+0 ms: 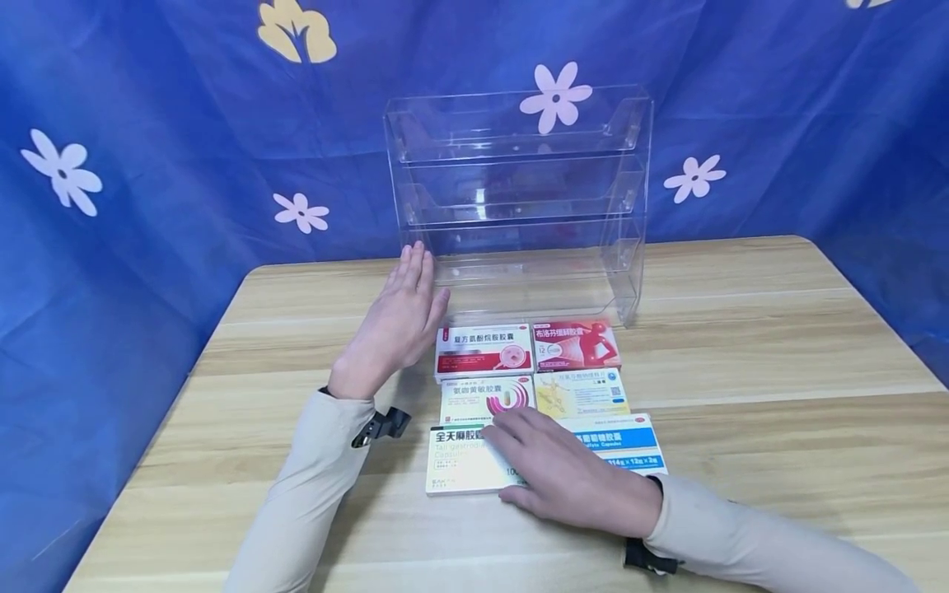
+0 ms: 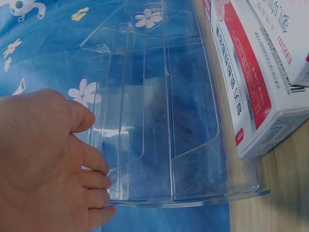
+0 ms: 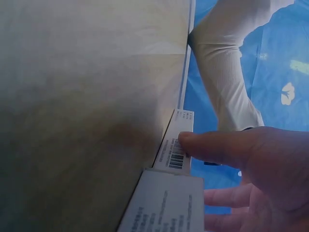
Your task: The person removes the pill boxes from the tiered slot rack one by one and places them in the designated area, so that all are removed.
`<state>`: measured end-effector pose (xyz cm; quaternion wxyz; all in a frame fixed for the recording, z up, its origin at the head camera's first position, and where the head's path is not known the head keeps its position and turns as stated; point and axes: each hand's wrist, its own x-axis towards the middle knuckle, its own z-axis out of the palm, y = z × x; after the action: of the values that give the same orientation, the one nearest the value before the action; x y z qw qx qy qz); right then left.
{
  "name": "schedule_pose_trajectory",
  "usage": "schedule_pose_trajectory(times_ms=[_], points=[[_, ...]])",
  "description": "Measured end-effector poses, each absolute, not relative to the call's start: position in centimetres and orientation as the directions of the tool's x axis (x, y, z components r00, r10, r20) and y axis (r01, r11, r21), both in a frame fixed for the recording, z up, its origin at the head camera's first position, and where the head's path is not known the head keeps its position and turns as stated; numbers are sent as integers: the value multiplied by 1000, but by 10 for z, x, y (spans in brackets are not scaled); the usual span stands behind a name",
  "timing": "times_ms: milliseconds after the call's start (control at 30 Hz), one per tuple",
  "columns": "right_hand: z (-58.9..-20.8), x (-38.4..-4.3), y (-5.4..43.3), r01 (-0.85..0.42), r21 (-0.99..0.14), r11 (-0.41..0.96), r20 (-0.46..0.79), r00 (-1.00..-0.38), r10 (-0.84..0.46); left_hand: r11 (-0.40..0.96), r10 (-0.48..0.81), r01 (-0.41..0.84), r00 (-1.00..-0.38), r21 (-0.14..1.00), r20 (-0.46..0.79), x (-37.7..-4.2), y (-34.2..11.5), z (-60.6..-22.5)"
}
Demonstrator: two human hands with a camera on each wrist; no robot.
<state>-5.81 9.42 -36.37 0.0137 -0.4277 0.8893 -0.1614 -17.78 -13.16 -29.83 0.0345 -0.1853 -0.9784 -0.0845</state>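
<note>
My left hand (image 1: 396, 317) is at the left side of a clear acrylic display rack (image 1: 519, 221), its fingers straight. In the left wrist view, the fingertips are against the rack's edge. My right hand (image 1: 571, 473) lies over a white capsule box (image 1: 461, 471) in the front row, with the thumb at its near edge and the fingers across its top. In the right wrist view, the thumb presses the box's barcode side (image 3: 170, 147). Part of the blue-and-white box (image 1: 623, 449) to its right is hidden beneath the hand.
Behind these lie a white box with a pink ring (image 1: 474, 402), a yellow-and-white box (image 1: 582, 394), a red-and-white box (image 1: 482, 350) and a red box (image 1: 577, 344). They sit in two columns before the rack on the wooden table (image 1: 756, 354). A blue flowered curtain (image 1: 222, 165) hangs behind.
</note>
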Motion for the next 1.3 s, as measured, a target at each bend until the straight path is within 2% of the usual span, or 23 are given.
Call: schedule_pose_trajectory(times_ms=[800,900,1000,1133,1300], points=[[-365,-58,102,-724,-348,595,92,-658,-747,918,354,365,-931,154,93,-176,-131,-302],[-359,-61,105,-684,-411,602,65,-681,-729,919,351,361,-932,159,86,-176,-130,-303],[-350,-68,111,-651,-461,603,93,-711,-697,919,352,362,-932,157,88,-177,-130,-302],[-334,-82,124,-618,-462,636,147,-761,-632,920,351,362,-932,149,91,-178,-130,-301],[-319,-90,141,-517,-481,708,37,-819,-573,925,341,351,-936,145,91,-178,-131,-300]])
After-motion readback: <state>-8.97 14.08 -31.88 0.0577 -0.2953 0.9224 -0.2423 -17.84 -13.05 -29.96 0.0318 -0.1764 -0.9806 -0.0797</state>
